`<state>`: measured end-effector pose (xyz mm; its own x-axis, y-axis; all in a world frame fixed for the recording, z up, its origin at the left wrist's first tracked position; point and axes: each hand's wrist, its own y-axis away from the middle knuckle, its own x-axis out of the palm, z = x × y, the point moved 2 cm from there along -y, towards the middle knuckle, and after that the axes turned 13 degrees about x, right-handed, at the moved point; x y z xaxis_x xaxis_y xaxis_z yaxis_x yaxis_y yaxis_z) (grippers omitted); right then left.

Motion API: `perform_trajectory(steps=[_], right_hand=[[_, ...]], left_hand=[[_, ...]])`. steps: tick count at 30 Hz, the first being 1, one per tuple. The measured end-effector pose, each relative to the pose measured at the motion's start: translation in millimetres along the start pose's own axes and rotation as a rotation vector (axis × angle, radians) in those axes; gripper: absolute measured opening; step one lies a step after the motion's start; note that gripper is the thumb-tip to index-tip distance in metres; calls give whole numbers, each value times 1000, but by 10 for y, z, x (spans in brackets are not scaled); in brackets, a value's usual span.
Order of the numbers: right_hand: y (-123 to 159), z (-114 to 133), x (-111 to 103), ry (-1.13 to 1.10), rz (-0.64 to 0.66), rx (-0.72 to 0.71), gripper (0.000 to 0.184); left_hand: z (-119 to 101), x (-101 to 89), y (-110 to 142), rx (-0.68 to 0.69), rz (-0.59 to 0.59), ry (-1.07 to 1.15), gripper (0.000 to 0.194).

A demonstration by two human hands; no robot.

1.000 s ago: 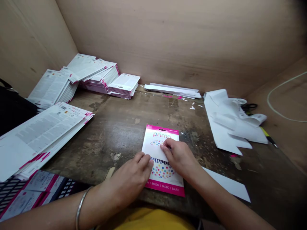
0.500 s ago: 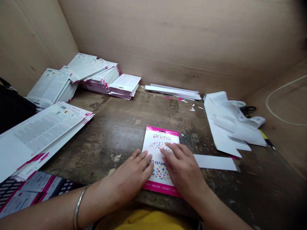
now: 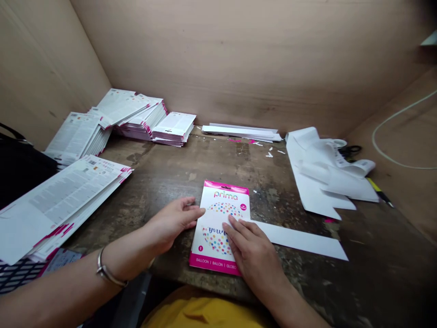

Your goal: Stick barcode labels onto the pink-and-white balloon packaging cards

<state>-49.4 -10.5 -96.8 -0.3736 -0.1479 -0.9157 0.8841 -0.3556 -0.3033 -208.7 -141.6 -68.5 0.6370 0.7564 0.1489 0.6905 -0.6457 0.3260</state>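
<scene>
A pink and white "prima" balloon package (image 3: 221, 200) with a dotted circle lies flat near the table's front edge. My right hand (image 3: 251, 248) rests palm down on its right half, fingers stretched out flat over the print. My left hand (image 3: 172, 218) touches the package's left edge with fingers loosely spread. A long white paper strip (image 3: 300, 239) runs out to the right from under my right hand, across the package's middle.
Stacks of printed white and pink cards (image 3: 61, 200) lie at the left and back left (image 3: 136, 116). Narrow white strips (image 3: 239, 131) sit by the back wall. Crumpled white backing paper (image 3: 324, 175), scissors (image 3: 350, 150) and a yellow pen (image 3: 378, 191) lie at the right.
The white strip now lies stretched across the package and out to the right. My left hand slid off the package to its left edge. My right hand flattened and moved down.
</scene>
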Motion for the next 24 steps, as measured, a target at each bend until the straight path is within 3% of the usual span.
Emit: perform_trajectory(steps=[5, 9, 11, 13, 15, 17, 20, 24], right_hand=[[32, -24, -13, -62, -4, 6, 34], [63, -24, -34, -115, 0, 22, 34], [59, -50, -53, -179, -8, 54, 32], [27, -119, -99, -250, -83, 178, 34], [-23, -213, -159, -358, -133, 390, 44], [-75, -271, -211, -556, -54, 569, 43], [-117, -257, -285, -789, 72, 642, 26], [-90, -270, -318, -811, 98, 657, 23]], left_hand=[[-24, 250, -72, -85, 191, -155, 34], [135, 417, -46, -21, 89, 71, 43], [223, 448, -1, -21, 94, 219, 46], [274, 446, 50, -10, 127, 303, 47], [292, 432, 94, 2, 158, 343, 49], [294, 430, 126, -9, 210, 368, 51], [295, 458, 139, -69, 332, 426, 54], [309, 467, 125, -92, 416, 469, 53]])
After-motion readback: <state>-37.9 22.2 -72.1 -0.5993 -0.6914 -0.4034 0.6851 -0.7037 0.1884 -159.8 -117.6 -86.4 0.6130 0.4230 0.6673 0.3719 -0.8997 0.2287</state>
